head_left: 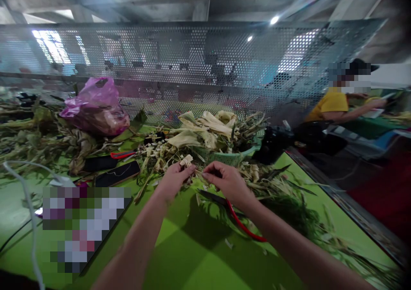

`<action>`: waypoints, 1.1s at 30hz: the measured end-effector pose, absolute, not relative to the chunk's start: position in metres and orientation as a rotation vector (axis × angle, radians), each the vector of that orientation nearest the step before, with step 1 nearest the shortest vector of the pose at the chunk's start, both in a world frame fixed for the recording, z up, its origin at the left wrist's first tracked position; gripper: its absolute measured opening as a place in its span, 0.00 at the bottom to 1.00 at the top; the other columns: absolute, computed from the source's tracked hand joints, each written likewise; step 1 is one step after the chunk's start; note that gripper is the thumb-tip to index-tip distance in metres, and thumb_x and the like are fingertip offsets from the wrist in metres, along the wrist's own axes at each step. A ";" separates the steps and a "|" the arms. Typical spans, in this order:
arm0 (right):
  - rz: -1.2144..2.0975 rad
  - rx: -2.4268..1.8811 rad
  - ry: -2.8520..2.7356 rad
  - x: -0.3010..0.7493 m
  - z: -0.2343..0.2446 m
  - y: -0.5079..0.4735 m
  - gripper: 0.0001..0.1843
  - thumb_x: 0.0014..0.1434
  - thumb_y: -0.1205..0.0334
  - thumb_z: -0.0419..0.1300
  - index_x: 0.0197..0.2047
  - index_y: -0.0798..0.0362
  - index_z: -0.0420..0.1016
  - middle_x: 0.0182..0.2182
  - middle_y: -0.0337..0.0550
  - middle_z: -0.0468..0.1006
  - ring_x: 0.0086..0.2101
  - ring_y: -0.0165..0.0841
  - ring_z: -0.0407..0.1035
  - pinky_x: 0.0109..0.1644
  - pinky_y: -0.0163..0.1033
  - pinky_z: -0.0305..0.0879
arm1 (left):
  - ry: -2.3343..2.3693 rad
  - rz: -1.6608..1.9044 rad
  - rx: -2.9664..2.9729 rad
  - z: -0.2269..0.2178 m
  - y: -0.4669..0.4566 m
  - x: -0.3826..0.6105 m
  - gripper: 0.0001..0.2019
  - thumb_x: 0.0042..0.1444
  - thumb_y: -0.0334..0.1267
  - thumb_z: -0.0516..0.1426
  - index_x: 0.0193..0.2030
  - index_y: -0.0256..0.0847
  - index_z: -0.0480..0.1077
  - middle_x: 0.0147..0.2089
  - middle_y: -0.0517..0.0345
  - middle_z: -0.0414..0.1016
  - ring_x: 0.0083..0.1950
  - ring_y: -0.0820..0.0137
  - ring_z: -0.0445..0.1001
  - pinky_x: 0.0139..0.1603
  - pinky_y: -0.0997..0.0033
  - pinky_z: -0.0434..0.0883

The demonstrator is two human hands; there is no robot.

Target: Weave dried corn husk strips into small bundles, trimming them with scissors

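My left hand (175, 176) is closed in a pinch on a small pale piece of dried plant stalk (186, 160), held just above the green table (180, 255). My right hand (226, 179) is closed too, its fingertips pinching the thin end of the same strip close to the left hand. Under my right wrist lie red-handled scissors (239, 223) flat on the table. Just beyond both hands is a heap of dried husks and stalks (205, 138), partly in a green basin (234, 156).
A pink plastic bag (96, 108) sits at the back left among more dry stalks. Two dark phones (117, 173) and red-handled snips (123, 154) lie left of my hands. A perforated metal screen (192, 63) backs the table. A person in yellow (334, 103) works at the right.
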State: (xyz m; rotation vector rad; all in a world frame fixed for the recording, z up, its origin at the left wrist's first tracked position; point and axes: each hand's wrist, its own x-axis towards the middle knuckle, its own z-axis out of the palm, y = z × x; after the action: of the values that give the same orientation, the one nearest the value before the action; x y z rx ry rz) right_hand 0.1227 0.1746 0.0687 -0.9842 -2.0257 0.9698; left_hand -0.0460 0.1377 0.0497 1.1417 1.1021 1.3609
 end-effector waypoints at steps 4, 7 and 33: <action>1.069 -0.965 -2.094 0.122 0.063 0.178 0.07 0.53 0.60 0.60 0.28 0.54 0.73 0.24 0.37 0.74 0.26 0.29 0.65 0.31 0.33 0.60 | 1.081 1.317 1.098 0.049 0.137 -0.045 0.20 0.47 0.52 0.61 0.24 0.36 0.63 0.20 0.65 0.61 0.22 0.79 0.56 0.23 0.77 0.53; 1.021 -0.935 -2.123 0.127 0.068 0.184 0.08 0.54 0.58 0.60 0.34 0.54 0.74 0.30 0.39 0.76 0.26 0.29 0.64 0.30 0.33 0.60 | 1.078 1.203 1.174 0.049 0.137 -0.048 0.18 0.48 0.52 0.60 0.26 0.36 0.65 0.21 0.65 0.62 0.22 0.79 0.57 0.24 0.77 0.54; 1.011 -1.025 -1.875 0.128 0.073 0.180 0.14 0.53 0.51 0.61 0.27 0.54 0.70 0.22 0.35 0.69 0.23 0.27 0.59 0.27 0.33 0.55 | 1.226 1.201 1.597 0.049 0.137 -0.032 0.10 0.53 0.43 0.56 0.30 0.37 0.70 0.28 0.61 0.67 0.32 0.73 0.62 0.35 0.74 0.61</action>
State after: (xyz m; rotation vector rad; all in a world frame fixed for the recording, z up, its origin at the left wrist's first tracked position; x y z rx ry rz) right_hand 0.1279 0.1797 0.0733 -1.0247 -1.8750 1.0113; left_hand -0.0316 0.1370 0.0491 1.5971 1.2262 1.2011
